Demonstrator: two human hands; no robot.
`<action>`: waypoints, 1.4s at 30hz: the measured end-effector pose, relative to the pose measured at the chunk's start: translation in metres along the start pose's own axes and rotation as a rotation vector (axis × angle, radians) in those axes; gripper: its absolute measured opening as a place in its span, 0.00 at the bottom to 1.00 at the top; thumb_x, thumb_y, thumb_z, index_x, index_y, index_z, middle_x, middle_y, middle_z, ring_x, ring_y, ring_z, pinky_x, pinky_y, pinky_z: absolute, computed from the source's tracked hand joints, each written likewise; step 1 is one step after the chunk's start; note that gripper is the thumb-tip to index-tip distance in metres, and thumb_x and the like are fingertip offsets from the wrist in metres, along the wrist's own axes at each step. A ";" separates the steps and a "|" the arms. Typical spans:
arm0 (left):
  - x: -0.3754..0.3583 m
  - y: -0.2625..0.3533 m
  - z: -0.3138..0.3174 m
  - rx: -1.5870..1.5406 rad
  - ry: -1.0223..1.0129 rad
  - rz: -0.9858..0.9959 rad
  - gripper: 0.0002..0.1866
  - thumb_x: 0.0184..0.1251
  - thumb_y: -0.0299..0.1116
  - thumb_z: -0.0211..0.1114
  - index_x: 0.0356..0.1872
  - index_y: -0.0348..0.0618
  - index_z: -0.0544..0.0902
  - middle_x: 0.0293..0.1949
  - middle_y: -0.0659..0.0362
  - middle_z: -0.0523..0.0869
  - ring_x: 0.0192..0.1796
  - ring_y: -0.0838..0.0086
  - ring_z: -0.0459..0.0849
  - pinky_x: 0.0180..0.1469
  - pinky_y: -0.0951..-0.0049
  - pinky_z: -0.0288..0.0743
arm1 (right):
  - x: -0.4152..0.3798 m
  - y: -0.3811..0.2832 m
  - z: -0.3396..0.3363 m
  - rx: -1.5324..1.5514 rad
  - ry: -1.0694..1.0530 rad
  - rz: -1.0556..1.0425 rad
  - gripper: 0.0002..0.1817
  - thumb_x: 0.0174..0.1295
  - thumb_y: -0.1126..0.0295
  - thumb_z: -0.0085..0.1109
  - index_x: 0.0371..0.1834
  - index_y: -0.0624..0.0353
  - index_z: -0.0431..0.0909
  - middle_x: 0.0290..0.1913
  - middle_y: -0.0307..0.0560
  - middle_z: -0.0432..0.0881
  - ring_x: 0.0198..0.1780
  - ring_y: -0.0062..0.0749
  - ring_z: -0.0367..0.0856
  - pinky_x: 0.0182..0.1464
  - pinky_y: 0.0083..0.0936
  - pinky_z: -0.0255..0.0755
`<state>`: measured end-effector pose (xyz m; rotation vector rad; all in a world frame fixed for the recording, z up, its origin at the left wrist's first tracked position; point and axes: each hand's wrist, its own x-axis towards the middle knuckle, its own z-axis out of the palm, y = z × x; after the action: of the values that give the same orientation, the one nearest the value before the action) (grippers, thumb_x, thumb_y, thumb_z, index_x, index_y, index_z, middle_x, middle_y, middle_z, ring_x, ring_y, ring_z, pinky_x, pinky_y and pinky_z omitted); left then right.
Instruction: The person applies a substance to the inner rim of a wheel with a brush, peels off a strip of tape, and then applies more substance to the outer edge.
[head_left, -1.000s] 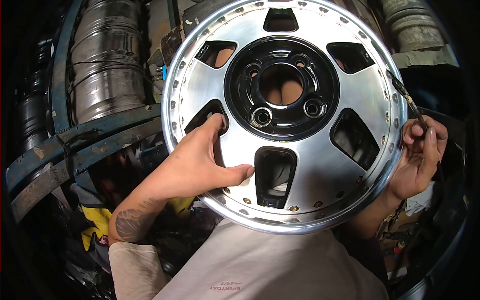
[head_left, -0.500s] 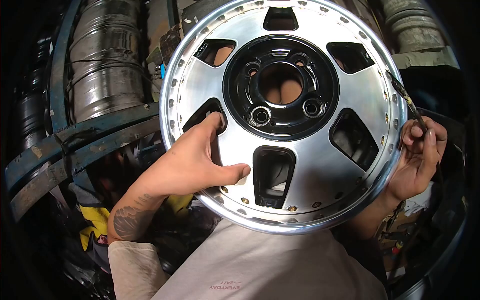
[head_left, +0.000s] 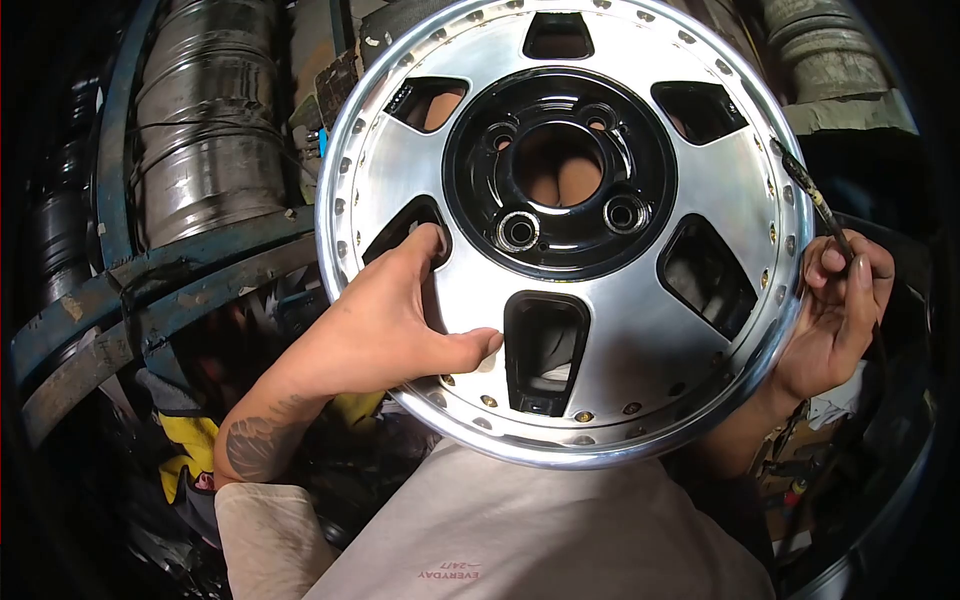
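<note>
A polished alloy wheel rim [head_left: 610, 320] with a glossy black hub [head_left: 560, 255] fills the middle of the view, its face towards me. My left hand [head_left: 400, 320] grips it at the lower left. The fingers go into a black-edged window, and the thumb presses on the spoke face. At the right edge my right hand [head_left: 845, 310] pinches a thin, dark, paint-specked paintbrush [head_left: 825, 212]. Its tip lies over the rim's outer lip among the small bolts and holes; whether it touches is hard to tell. Part of the right wrist is hidden behind the rim.
Stacked metal wheel barrels [head_left: 210, 120] stand at the left behind a worn blue metal frame [head_left: 190, 250]. Another barrel [head_left: 825, 50] is at the upper right. A yellow and grey cloth [head_left: 188, 445] hangs lower left. Small tools and clutter [head_left: 795, 480] lie lower right, in shadow.
The rim sits very slightly further left in the view. Both hands keep the same grip, and the paintbrush tip stays at the same part of the lip.
</note>
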<state>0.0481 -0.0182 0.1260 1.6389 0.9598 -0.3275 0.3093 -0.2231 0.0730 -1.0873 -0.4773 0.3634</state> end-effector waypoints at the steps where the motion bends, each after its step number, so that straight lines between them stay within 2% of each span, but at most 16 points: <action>1: 0.000 0.000 0.000 0.009 0.002 0.000 0.31 0.47 0.35 0.76 0.47 0.24 0.71 0.36 0.51 0.82 0.40 0.76 0.81 0.44 0.75 0.76 | 0.000 0.000 0.000 0.002 0.007 0.004 0.13 0.70 0.72 0.43 0.49 0.72 0.71 0.42 0.59 0.79 0.38 0.21 0.76 0.41 0.15 0.69; 8: 0.000 0.001 -0.002 0.030 -0.019 -0.034 0.31 0.47 0.36 0.76 0.46 0.24 0.71 0.36 0.50 0.82 0.41 0.75 0.81 0.44 0.74 0.76 | 0.001 0.001 0.001 0.033 -0.037 -0.014 0.13 0.70 0.73 0.43 0.49 0.71 0.71 0.42 0.59 0.79 0.38 0.21 0.76 0.41 0.16 0.69; 13: 0.000 -0.002 0.002 0.022 0.024 0.028 0.31 0.47 0.36 0.76 0.45 0.25 0.71 0.36 0.50 0.82 0.40 0.75 0.80 0.43 0.74 0.76 | 0.001 0.001 0.002 0.019 -0.004 0.000 0.13 0.70 0.73 0.43 0.49 0.71 0.71 0.42 0.59 0.79 0.38 0.21 0.76 0.41 0.16 0.69; 16: 0.000 -0.004 -0.001 0.031 0.009 0.019 0.31 0.46 0.36 0.76 0.45 0.25 0.71 0.36 0.49 0.82 0.40 0.75 0.80 0.44 0.74 0.76 | 0.002 0.002 -0.001 0.038 -0.078 -0.015 0.13 0.70 0.73 0.42 0.50 0.72 0.70 0.42 0.59 0.79 0.39 0.22 0.77 0.42 0.16 0.70; 42: -0.001 0.000 0.003 0.024 0.018 0.019 0.30 0.48 0.34 0.76 0.45 0.26 0.71 0.36 0.49 0.82 0.40 0.75 0.81 0.44 0.74 0.76 | 0.001 0.000 0.003 0.042 -0.019 0.003 0.13 0.70 0.73 0.43 0.49 0.71 0.70 0.41 0.59 0.79 0.38 0.22 0.76 0.42 0.16 0.70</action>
<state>0.0484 -0.0212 0.1261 1.6744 0.9568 -0.3126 0.3091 -0.2206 0.0743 -1.0445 -0.4831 0.3856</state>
